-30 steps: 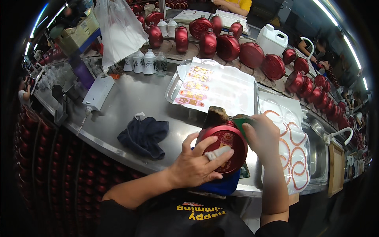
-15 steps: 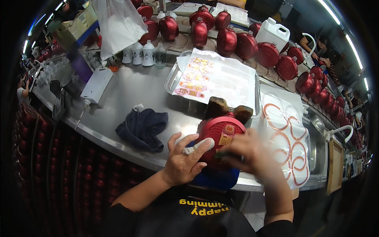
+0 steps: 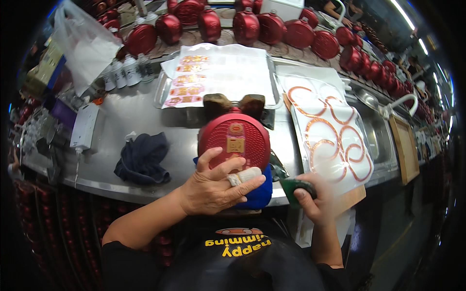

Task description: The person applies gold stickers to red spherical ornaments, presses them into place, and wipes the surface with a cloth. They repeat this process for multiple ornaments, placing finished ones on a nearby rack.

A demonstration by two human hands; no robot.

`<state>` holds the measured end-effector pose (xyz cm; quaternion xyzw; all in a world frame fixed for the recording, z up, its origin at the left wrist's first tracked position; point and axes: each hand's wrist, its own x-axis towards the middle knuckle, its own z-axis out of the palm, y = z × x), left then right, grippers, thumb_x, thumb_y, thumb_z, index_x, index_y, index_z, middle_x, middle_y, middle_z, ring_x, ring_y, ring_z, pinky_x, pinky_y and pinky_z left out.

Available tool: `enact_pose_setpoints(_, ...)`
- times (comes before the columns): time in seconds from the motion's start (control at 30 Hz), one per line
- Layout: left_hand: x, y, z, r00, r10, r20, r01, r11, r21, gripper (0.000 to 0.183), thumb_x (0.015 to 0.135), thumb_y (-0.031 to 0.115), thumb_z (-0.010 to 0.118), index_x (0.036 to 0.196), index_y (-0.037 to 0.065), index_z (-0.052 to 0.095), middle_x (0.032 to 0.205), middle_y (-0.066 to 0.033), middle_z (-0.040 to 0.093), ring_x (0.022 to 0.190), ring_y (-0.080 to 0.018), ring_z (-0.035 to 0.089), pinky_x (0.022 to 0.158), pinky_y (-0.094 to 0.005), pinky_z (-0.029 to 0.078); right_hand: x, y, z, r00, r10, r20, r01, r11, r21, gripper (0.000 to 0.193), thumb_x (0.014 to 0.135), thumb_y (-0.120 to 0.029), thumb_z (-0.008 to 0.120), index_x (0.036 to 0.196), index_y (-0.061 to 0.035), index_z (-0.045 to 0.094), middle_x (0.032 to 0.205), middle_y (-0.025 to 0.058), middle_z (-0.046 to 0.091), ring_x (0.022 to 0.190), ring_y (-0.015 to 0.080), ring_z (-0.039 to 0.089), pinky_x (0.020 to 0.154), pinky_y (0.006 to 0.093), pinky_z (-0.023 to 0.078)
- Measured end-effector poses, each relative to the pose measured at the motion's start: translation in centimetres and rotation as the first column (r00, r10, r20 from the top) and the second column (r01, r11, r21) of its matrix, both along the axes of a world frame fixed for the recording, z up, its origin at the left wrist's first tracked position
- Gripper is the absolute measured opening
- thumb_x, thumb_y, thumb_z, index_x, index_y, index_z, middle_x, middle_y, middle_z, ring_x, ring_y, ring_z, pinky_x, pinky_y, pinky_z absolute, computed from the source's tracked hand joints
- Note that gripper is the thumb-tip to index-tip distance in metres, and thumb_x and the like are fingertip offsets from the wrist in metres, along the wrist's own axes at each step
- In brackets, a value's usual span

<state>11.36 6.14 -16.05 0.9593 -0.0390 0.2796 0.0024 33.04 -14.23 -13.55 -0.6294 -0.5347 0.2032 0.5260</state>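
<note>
A gold square label sat on the red round jar's face. Behind it, a sheet of red-and-yellow stickers lay in a metal tray. Right, a white sheet of red ring-shaped stickers covered the surface.
</note>
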Motion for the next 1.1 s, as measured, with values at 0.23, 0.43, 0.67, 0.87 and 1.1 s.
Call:
enact_pose_setpoints(0.23,-3.1,0.2,-0.4,0.981,0.192,-0.002,-0.191,0.980,-0.062,0.037,0.099,0.040,0.061,0.127,0.020,0.074,0.117,0.0024,0.074,0.127,-0.0214,0.053,0.118,-0.0539,0.021,14.3,-5.8,-2.8,0.778,-0.353,0.520,0.403,0.915,0.018,0.038,0.090,0.017,0.047,0.118,0.0030,0.069,0.148,0.0226,0.055,0.131,0.0361,0.058,0.106,0.0384,0.050)
enact_pose_setpoints(0.43,-5.5,-1.9,-3.5,0.940,0.336,0.060,-0.323,0.933,-0.157,0.042,0.105,0.041,0.052,0.129,0.012,0.070,0.124,-0.0147,0.064,0.127,-0.0329,0.050,0.114,-0.0567,0.027,29.3,-9.6,-6.7,0.381,-0.367,0.849,0.869,0.455,-0.194,0.033,0.095,-0.021,0.066,0.116,0.0043,0.071,0.132,0.0254,0.062,0.114,0.0419,0.063,0.099,0.0468,0.051)
enact_pose_setpoints(0.67,-5.9,-2.4,-6.5,0.930,0.339,0.140,-0.276,0.899,-0.339,0.045,0.105,0.037,0.052,0.140,0.009,0.059,0.144,-0.0281,0.042,0.126,-0.0416,0.047,0.105,-0.0546,0.038,33.5,-14.4,-7.6,0.513,-0.430,0.743,0.857,0.303,-0.416,0.064,0.092,-0.053,0.066,0.091,0.0103,0.073,0.090,0.0314,0.070,0.087,0.0465,0.070,0.081,0.0524,0.053)
enact_pose_setpoints(0.87,-6.3,-2.5,-7.3,0.935,0.333,0.124,-0.263,0.883,-0.390,0.046,0.105,0.031,0.053,0.144,0.006,0.054,0.147,-0.0304,0.037,0.128,-0.0439,0.046,0.104,-0.0536,0.043,33.0,-15.6,-7.6,0.456,-0.519,0.723,0.880,0.387,-0.276,0.055,0.093,-0.051,0.065,0.094,0.0029,0.077,0.088,0.0308,0.070,0.088,0.0461,0.070,0.083,0.0498,0.054)
enact_pose_setpoints(1.1,-6.0,-2.9,-6.9,0.931,0.349,0.108,-0.282,0.874,-0.395,0.046,0.104,0.030,0.056,0.144,0.006,0.055,0.148,-0.0328,0.036,0.133,-0.0434,0.046,0.106,-0.0494,0.045,36.4,-7.7,-8.7,0.445,-0.354,0.823,0.882,0.331,-0.335,0.071,0.083,-0.062,0.072,0.110,0.0037,0.074,0.126,0.0291,0.062,0.119,0.0483,0.058,0.101,0.0489,0.048)
